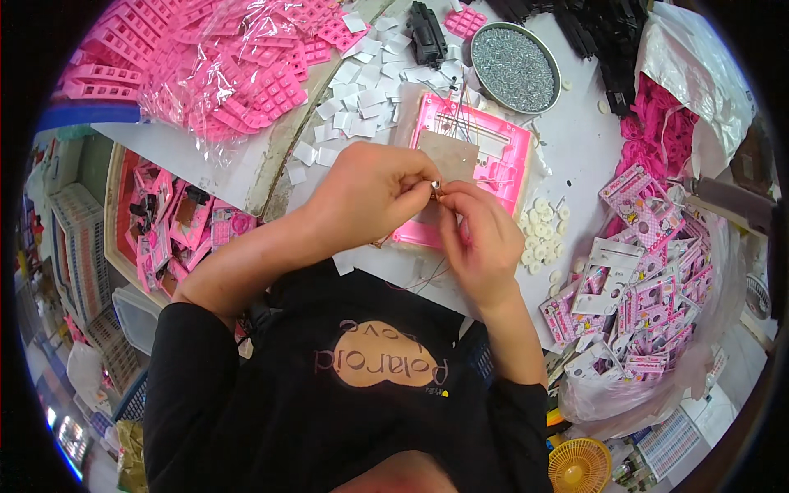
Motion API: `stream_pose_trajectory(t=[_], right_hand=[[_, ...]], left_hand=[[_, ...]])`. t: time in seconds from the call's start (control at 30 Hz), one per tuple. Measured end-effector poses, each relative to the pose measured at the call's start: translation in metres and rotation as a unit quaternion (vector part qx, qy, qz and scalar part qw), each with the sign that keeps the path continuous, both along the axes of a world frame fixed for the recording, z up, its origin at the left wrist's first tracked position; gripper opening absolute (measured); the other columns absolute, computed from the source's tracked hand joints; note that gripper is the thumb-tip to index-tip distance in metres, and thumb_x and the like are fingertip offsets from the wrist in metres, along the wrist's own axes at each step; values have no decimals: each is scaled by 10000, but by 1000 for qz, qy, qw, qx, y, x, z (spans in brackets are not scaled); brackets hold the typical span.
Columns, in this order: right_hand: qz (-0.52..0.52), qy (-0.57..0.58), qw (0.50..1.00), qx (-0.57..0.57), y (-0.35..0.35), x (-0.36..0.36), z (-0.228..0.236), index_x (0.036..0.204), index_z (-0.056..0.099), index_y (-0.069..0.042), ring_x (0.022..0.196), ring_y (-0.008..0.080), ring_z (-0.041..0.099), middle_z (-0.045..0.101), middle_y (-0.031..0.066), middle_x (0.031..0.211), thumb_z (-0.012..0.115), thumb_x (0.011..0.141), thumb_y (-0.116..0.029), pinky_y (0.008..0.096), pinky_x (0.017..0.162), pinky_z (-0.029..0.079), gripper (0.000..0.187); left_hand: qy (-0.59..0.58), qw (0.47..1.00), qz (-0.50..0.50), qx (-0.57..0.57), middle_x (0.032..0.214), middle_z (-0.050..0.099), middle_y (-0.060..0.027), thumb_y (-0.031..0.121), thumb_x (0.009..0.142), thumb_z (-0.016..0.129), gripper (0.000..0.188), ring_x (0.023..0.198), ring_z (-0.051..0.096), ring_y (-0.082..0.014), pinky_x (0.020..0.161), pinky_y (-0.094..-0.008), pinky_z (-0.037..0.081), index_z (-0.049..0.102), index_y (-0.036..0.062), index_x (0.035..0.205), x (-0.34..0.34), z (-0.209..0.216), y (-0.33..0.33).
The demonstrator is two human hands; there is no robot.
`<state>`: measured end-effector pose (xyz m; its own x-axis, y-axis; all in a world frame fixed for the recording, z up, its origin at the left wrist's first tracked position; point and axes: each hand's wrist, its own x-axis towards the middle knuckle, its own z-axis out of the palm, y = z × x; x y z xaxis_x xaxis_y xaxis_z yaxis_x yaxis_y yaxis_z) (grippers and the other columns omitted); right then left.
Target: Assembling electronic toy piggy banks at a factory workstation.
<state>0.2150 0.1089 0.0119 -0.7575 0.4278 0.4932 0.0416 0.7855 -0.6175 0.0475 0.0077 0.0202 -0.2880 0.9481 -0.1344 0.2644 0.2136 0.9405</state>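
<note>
My left hand (374,193) and my right hand (483,234) meet over the middle of the table, fingertips pinched together. Between them is a small shiny metal piece (435,188); its exact kind is too small to tell. Beneath the hands lies a pink plastic housing (516,148), partly covered by my fingers. A flat brown board (452,154) rests on the housing, and thin wires (454,123) run across its upper part. Loose wire ends also show below my right hand.
A round tin of small screws (514,67) stands behind the housing. White paper squares (359,99) and white plastic discs (542,234) lie around. Bagged pink parts (246,66) fill the far left, printed pink pieces (629,287) the right. Black parts (427,34) lie behind; a bin (115,197) stands left.
</note>
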Motion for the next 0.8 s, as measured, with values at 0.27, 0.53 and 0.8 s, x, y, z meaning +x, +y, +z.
stream_pose_trajectory(t=[0.27,0.53,0.8], right_hand=[[71,-50,994,65,1,9,0,975,665,16,884,305,650,663,124,1071,746,723,13,372,708,542,265],[37,-126,982,137,-5,8,-1,936,709,-19,988,298,572,640,86,1062,707,730,-88,400,829,486,218],[27,-182,977,110,-11,7,6,963,718,-40,970,289,555,631,72,1070,704,729,-76,402,768,457,237]], left_hand=[[-174,980,-76,-66,789,695,-54,62,907,676,201,693,671,-118,604,-266,506,627,-28,1079,-16,4,6],[187,966,-128,124,902,667,-136,70,873,678,253,833,658,-355,690,-425,519,603,36,1112,-4,-13,-7],[229,955,-132,132,958,663,-152,82,860,694,290,868,651,-381,699,-446,520,576,38,1122,1,-17,-11]])
